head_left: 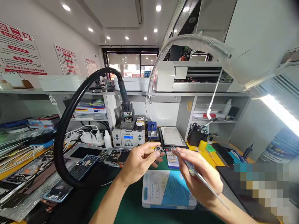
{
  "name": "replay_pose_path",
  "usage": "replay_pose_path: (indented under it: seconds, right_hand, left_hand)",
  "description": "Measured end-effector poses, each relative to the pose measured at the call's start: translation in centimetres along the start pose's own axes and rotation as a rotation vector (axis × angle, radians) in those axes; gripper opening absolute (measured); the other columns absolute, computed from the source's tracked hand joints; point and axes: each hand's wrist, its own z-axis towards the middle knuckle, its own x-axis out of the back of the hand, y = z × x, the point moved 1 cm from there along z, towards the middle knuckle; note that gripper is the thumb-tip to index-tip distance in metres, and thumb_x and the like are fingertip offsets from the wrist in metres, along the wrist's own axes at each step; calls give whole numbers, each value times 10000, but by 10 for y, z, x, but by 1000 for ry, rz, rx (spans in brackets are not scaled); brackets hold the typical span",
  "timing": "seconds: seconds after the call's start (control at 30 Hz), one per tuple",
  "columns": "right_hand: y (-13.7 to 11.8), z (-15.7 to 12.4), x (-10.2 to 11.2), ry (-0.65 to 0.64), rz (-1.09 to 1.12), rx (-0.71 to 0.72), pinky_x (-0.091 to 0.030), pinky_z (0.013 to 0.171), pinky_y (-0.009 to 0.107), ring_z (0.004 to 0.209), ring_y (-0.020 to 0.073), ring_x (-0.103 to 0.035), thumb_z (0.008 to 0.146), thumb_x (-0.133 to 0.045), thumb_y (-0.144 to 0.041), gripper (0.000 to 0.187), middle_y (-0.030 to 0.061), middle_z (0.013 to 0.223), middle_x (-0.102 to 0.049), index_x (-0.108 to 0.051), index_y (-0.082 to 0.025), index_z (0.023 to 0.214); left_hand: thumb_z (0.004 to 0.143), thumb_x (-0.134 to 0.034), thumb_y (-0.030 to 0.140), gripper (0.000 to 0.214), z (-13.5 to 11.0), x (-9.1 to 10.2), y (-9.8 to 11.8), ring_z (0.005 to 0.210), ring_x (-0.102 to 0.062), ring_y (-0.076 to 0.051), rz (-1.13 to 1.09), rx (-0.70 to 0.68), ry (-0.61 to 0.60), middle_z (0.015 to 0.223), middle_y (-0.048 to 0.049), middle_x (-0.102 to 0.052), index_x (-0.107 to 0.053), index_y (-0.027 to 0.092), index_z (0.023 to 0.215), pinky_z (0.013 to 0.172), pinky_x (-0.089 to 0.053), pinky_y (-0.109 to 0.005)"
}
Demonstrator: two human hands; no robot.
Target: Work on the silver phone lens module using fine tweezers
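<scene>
My left hand is raised over the green mat, its fingertips pinched on a small black camera module. Just to the right, my right hand is closed around thin metal tweezers, whose tips point up-left toward the module and stop a little short of it. Below both hands lies a white and blue box. A small blue-edged card lies behind the hands.
A hot-air station with a thick black hose stands behind. Opened phones and frames lie at left, a power strip beyond them. A heating plate, tool holder and yellow bottle sit right. Shelves hold stacked boxes.
</scene>
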Motion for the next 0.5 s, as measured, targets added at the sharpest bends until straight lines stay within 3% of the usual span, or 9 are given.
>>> replay_pose_path:
  seconds: [0.2, 0.37, 0.5]
  right_hand:
    - [12, -29, 4, -65, -65, 116, -650, 889, 278, 982, 207, -803, 865, -653, 44, 434, 155, 1126, -806, -675, -137, 1259]
    - [10, -43, 16, -225, -25, 137, -635, 929, 303, 1111, 227, -762, 866, -609, 61, 367, 203, 1107, -803, -677, -105, 1187]
    - [4, -44, 23, -338, 10, 121, -590, 1022, 361, 1242, 235, -689, 883, -585, 61, 324, 228, 1138, -787, -667, -88, 1159]
  left_hand:
    - [973, -645, 302, 356, -1, -17, -18, 779, -794, -226, 35, -43, 20, 898, -100, -826, -649, 117, 1277, 655, -641, -300]
    - [980, -623, 235, 213, -11, -27, -22, 798, -782, -185, 102, -104, 90, 860, -47, -813, -688, 168, 1172, 714, -625, -261]
    - [969, -629, 187, 222, -18, -28, -25, 786, -778, -158, 166, -146, 144, 891, -32, -815, -738, 201, 1161, 757, -610, -247]
